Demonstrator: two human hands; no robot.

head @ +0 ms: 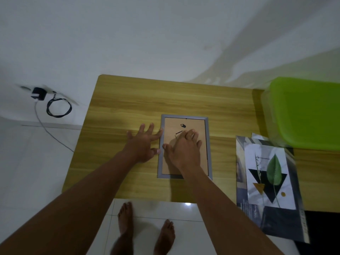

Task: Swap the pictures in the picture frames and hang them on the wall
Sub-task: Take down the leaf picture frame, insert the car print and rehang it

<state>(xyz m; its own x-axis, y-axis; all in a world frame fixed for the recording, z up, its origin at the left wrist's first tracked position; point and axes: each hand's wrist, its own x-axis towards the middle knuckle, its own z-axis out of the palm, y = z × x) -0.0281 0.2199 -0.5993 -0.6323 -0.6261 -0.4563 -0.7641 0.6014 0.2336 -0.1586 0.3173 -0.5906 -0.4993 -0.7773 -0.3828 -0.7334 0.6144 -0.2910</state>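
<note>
So the picture frame (pixel 203 159) is lying face down near the middle of the wooden bench (pixel 128 107), grey border around a brown backing board, long side running away from the person. There's a little black hanger hook (pixel 183 125) near the top of the backing, and a small dark tab (pixel 178 132) just below it, right by the fingertips. The right hand (pixel 184 150) is laid flat on the backing board, fingers straight and a bit fanned, thumb out toward the frame's left rail, not gripping anything, just pressing down. The left hand (pixel 145 144) sits on the bench just beside the frame, fingers spread wide, with a fingertip and the thumb touching the frame's left edge, also not curled around anything. Off to the right, well apart from the frame, there's a leaf print (pixel 270 175) with black triangles on white paper, lying on top of a darker glossy sheet (pixel 276 223) that hangs over the bench's near edge. Behind that, at the far right corner, sits a bright green plastic bin (pixel 303 113). Below the bench's near edge you can see the person's bare feet (pixel 126 218) on the white tiled floor (pixel 27 162). Over on the left, by the wall, a black charger (pixel 38 93) is plugged in with a looped cable (pixel 58 108) hanging beside it.
</note>
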